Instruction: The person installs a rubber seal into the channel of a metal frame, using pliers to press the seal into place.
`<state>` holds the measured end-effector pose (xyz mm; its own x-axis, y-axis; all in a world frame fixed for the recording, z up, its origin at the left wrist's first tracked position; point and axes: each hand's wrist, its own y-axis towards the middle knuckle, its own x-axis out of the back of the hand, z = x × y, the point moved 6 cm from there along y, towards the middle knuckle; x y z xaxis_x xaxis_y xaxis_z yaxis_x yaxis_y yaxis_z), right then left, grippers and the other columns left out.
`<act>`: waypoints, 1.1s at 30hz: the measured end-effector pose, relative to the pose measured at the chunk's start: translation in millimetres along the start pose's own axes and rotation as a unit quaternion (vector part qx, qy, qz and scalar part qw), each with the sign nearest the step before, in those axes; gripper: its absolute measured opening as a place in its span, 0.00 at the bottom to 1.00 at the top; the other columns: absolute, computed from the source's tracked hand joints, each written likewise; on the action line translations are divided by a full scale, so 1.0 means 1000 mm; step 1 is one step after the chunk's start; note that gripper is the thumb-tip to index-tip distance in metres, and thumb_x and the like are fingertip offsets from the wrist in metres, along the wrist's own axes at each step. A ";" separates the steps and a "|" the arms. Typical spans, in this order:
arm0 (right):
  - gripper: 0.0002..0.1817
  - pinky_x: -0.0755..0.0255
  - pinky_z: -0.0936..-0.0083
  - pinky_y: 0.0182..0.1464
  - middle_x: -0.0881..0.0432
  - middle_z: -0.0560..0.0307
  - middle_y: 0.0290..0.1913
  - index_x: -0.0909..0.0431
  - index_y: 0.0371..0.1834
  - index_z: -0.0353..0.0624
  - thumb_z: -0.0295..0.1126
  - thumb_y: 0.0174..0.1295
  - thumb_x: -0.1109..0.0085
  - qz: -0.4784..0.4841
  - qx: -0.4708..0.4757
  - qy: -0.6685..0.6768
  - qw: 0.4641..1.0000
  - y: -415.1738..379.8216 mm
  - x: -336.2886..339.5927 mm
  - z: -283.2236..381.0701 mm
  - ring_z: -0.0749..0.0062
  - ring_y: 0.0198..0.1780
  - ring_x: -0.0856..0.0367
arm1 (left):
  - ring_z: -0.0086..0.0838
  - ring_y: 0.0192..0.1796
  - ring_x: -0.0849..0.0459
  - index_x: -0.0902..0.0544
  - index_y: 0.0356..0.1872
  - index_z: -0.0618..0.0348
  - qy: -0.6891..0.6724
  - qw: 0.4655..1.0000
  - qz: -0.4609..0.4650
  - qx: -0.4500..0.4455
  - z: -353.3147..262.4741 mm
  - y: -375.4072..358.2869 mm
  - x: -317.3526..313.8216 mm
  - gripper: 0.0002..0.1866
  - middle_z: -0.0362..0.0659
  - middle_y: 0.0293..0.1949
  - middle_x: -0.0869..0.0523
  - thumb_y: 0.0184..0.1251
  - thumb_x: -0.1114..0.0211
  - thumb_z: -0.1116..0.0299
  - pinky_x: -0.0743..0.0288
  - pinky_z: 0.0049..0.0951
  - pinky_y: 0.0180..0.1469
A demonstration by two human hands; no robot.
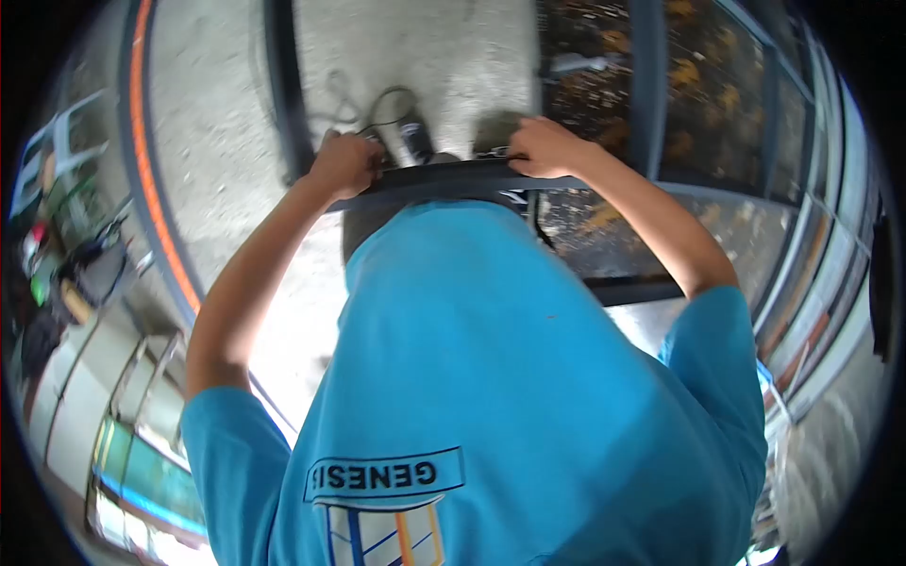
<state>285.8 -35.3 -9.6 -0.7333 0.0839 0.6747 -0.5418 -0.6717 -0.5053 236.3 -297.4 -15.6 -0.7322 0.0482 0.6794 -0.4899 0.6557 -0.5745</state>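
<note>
the head view looks steeply down the person's own front, over a bright blue t-shirt (491, 377) that fills the middle of the frame. near its lower edge sits a printed panel, seen upside down from this angle, whose letters read "genesi"; any further letters are cut off by a fold, and beneath it are orange, blue and white stripes of a logo. both bare arms reach forward to a dark curved strip (444, 179), like a rubber band or rim, that runs across just beyond the shirt. the left hand (344, 162) is clenched over the strip's left end, fingers curled down around it. the right hand (543, 148) is closed on the strip's right end, knuckles up, and seems to pinch a small dark part there too, though that is too small to tell. the strip lies between the 2 hands, touching both, above a pale concrete floor (226, 141). just beyond the strip, between the hands, lies a black cable (382, 102) looped beside a small dark object. an orange curved line (151, 179) sweeps down the left side. to the right stands a dark metal frame (649, 85) with glass panes. at the far left are cluttered items, blurred.
</note>
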 end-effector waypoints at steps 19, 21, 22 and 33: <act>0.15 0.28 0.76 0.41 0.15 0.54 0.31 0.17 0.41 0.34 0.34 0.63 0.47 0.027 0.017 0.288 0.957 0.176 -0.036 0.116 0.75 0.33 0.21 | 0.26 0.55 0.25 0.18 0.43 0.56 -0.511 0.831 -0.054 0.215 0.129 -0.156 -0.095 0.22 0.40 0.46 0.16 0.63 0.35 0.47 0.37 0.30 0.62; 0.14 0.26 0.69 0.40 0.15 0.46 0.34 0.15 0.37 0.39 0.37 0.56 0.44 0.002 -0.024 0.312 0.950 0.182 -0.043 0.106 0.61 0.35 0.16 | 0.29 0.54 0.22 0.18 0.43 0.55 -0.398 0.869 0.027 0.292 0.149 -0.184 -0.138 0.23 0.44 0.47 0.15 0.61 0.34 0.45 0.33 0.33 0.58; 0.14 0.26 0.68 0.39 0.15 0.45 0.34 0.15 0.36 0.39 0.38 0.56 0.44 0.012 0.009 0.350 0.937 0.190 -0.049 0.102 0.60 0.34 0.16 | 0.34 0.52 0.21 0.18 0.40 0.56 -0.332 0.891 0.028 0.308 0.158 -0.199 -0.148 0.24 0.46 0.45 0.15 0.61 0.35 0.43 0.31 0.36 0.56; 0.14 0.27 0.56 0.46 0.19 0.35 0.39 0.21 0.41 0.37 0.35 0.61 0.52 0.055 0.089 0.204 0.973 0.202 -0.027 0.138 0.42 0.43 0.19 | 0.22 0.31 0.24 0.20 0.36 0.60 -0.418 0.818 -0.333 0.214 0.139 -0.243 0.018 0.20 0.39 0.25 0.21 0.67 0.39 0.50 0.30 0.25 0.38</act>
<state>253.3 -274.9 -55.6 -0.9044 0.2664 0.3333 -0.3984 -0.8067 -0.4364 276.0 -560.6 72.7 -0.2157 -0.8615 0.4597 -0.9014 -0.0054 -0.4330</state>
